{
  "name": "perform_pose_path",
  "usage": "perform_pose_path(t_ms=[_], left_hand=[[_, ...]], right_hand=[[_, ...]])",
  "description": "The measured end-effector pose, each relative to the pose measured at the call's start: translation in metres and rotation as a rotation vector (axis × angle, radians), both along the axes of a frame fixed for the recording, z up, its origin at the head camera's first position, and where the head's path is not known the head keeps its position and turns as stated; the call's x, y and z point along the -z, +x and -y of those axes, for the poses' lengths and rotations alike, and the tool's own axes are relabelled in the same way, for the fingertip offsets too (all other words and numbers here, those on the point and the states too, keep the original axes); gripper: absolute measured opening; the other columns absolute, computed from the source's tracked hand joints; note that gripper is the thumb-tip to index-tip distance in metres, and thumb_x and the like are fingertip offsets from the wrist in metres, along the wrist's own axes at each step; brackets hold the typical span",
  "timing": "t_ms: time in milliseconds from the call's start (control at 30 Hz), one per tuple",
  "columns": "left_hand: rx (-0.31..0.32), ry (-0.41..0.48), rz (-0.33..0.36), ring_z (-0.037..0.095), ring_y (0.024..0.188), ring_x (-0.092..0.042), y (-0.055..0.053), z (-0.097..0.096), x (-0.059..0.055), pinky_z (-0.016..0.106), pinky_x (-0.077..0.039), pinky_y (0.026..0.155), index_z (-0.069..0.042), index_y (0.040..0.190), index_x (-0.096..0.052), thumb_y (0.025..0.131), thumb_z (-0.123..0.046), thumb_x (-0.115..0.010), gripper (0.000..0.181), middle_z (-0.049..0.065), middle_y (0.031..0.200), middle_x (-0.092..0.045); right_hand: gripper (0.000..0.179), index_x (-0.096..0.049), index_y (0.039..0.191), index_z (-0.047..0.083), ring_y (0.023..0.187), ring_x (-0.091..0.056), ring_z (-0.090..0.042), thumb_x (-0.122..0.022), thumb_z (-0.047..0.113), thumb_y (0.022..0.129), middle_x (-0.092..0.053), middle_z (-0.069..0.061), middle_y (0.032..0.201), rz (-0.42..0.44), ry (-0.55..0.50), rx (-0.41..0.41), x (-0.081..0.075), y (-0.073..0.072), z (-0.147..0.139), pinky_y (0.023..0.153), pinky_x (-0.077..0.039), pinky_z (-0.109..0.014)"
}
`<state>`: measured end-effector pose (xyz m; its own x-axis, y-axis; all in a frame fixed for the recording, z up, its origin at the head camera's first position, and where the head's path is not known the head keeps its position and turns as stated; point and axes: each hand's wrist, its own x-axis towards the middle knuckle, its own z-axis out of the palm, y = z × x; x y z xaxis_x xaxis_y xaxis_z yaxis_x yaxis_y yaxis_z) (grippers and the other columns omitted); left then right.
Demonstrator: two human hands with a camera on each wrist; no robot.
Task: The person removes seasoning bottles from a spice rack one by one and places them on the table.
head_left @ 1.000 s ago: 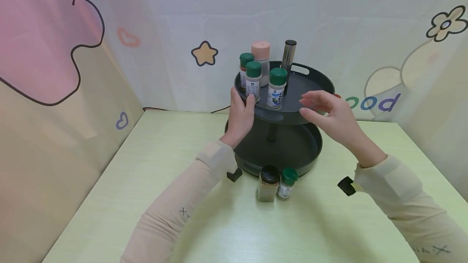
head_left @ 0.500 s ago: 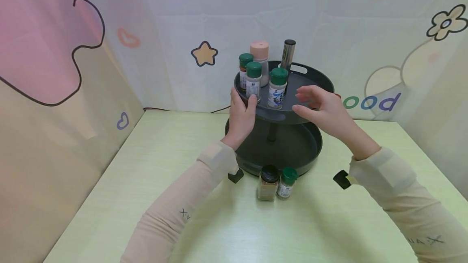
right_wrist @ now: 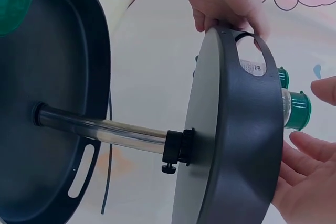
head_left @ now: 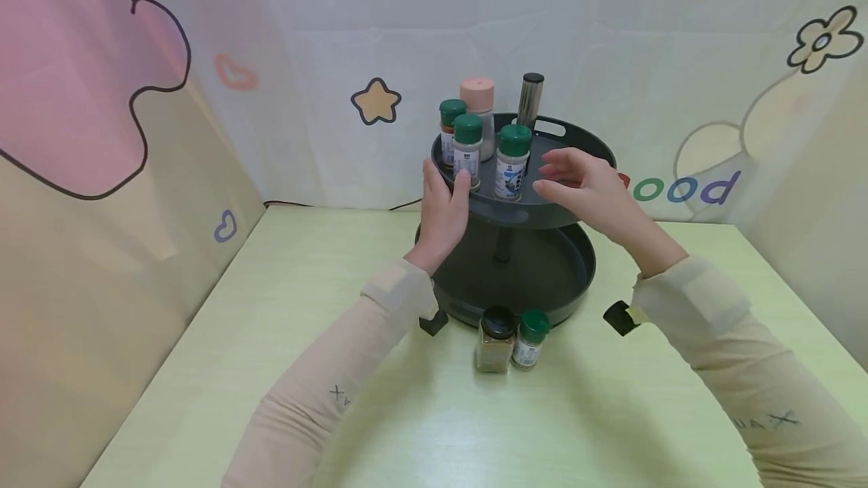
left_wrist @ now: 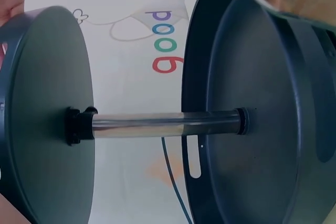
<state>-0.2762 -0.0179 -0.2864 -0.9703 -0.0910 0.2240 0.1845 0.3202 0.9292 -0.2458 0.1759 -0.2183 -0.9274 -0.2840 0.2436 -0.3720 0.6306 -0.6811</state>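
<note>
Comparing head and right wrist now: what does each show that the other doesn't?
Only the head view: the pink-capped bottle and the star drawing. Only the right wrist view: the pale underside of the upper tray, with a black screw knob beneath it. Both: the upper tray, the lower tray, the left hand at the upper tray's rim, the right hand, and green-capped bottles.

Between the left fingers [head_left: 430, 179] and right fingers [head_left: 573, 160], the upper tray [head_left: 515, 215] looks smooth, satin-matt; below them, the pole [left_wrist: 165, 124] is polished, glossy metal. Near the right fingers, a green cap [head_left: 514, 140] looks smooth plastic. Behind them, the sleeves [head_left: 322, 375] are matt cloth; beneath, the desk [head_left: 305, 277] shines softly.
</note>
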Motion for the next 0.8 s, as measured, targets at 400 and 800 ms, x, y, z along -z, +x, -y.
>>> perform_pose_path(t_ms=[400, 800], left_hand=[[-0.008, 0.085, 0.067, 0.013, 0.138, 0.000, -0.018, 0.011, -0.004, 0.034, -0.008, 0.112, -0.013, 0.143, 0.003, 0.094, -0.043, -0.026, 0.064, -0.002, 0.151, 0.002], [0.025, 0.068, 0.070, 0.012, 0.138, -0.002, -0.020, 0.014, -0.005, 0.032, -0.009, 0.112, -0.014, 0.143, 0.001, 0.095, -0.037, -0.027, 0.060, -0.003, 0.151, 0.000]], right_hand=[[0.056, -0.037, 0.129, 0.004, 0.111, -0.046, -0.029, -0.057, 0.030, 0.083, -0.048, -0.018, 0.124, 0.062, 0.022, 0.004, -0.007, -0.017, 0.011, 0.092, -0.040, -0.047], [0.060, -0.037, 0.128, 0.008, 0.110, -0.047, -0.026, -0.059, 0.036, 0.081, -0.050, -0.013, 0.121, 0.116, 0.050, 0.008, -0.006, -0.031, 0.022, 0.095, -0.038, -0.048]])
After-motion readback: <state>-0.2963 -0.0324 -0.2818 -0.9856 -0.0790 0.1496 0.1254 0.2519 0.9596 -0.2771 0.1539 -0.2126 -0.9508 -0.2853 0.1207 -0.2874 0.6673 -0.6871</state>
